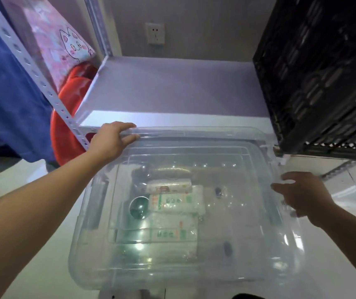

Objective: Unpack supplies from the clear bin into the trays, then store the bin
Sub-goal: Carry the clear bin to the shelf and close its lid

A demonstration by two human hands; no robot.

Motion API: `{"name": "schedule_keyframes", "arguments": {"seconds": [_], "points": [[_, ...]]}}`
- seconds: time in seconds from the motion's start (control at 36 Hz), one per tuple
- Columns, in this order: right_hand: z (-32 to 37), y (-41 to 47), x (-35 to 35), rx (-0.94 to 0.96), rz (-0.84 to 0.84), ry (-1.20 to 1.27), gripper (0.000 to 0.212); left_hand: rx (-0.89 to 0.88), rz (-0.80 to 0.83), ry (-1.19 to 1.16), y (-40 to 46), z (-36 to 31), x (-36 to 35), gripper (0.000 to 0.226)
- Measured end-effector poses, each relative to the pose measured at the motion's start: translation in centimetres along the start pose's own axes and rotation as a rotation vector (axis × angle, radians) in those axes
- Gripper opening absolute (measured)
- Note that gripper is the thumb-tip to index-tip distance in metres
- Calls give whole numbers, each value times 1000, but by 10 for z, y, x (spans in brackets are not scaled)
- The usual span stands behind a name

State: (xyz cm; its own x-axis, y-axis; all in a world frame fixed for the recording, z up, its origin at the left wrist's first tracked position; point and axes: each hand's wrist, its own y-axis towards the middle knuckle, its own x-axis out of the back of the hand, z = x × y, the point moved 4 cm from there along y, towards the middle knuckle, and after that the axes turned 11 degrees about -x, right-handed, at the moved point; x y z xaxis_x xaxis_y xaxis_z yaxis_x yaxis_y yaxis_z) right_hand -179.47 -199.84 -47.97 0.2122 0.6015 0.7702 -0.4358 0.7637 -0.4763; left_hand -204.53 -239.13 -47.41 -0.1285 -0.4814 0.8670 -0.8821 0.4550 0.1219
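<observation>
A white metal shelf (172,87) stands against a pale wall with a socket (155,33), and a black slatted crate (323,72) sits on its right side. The clear bin (183,212), its lid on and white packets (172,199) showing inside, lies at the shelf's front edge. The left hand (111,140) grips the bin's far left rim with curled fingers, while the right hand (302,197) touches the right rim with loosely spread fingers.

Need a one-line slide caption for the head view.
Left hand grips the far rim of the lidded clear bin, right hand at its side, below a white shelf.
</observation>
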Motion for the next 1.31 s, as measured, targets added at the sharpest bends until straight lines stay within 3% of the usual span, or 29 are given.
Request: {"name": "schedule_keyframes", "arguments": {"seconds": [0.28, 0.39, 0.44, 0.53, 0.61, 0.67, 0.72, 0.81, 0.89, 1.0, 1.11, 1.31], "points": [[-22, -5, -15, -19, -37, -77, 42, 56, -62, -33, -20, 9, -15, 36], [-23, 2, -20, -33, -34, -81, 45, 105, -13, -4, -27, 20, -10, 46], [-21, -2, -19, -34, -14, -51, 41, 182, -5, -13, -37, 26, -8, 53], [-24, -6, -15, -53, 35, 6, 40, 392, 16, -268, -57, 40, -9, 66], [-27, -14, -13, -59, 65, -47, 43, 631, 181, -504, -80, 58, -8, 84], [-19, -27, -11, 90, -36, -384, 58, 697, 326, -621, -95, 66, -6, 90], [-2, -46, -19, 349, -159, -616, 86, 707, 435, -710, -109, 69, -3, 96], [28, -83, -46, 610, -38, -665, 106, 732, 496, -746, -123, 74, 4, 107], [57, -121, -92, 795, 113, -649, 98, 769, 499, -754, -129, 70, 9, 100], [69, -165, -167, 982, 128, -597, 78, 778, 495, -697, -137, 58, 13, 90], [63, -169, -208, 971, 74, -578, 70, 783, 422, -633, -132, 50, 14, 54], [60, -162, -220, 1014, -19, -536, 71, 715, 334, -420, -125, 37, 14, 59]]}}
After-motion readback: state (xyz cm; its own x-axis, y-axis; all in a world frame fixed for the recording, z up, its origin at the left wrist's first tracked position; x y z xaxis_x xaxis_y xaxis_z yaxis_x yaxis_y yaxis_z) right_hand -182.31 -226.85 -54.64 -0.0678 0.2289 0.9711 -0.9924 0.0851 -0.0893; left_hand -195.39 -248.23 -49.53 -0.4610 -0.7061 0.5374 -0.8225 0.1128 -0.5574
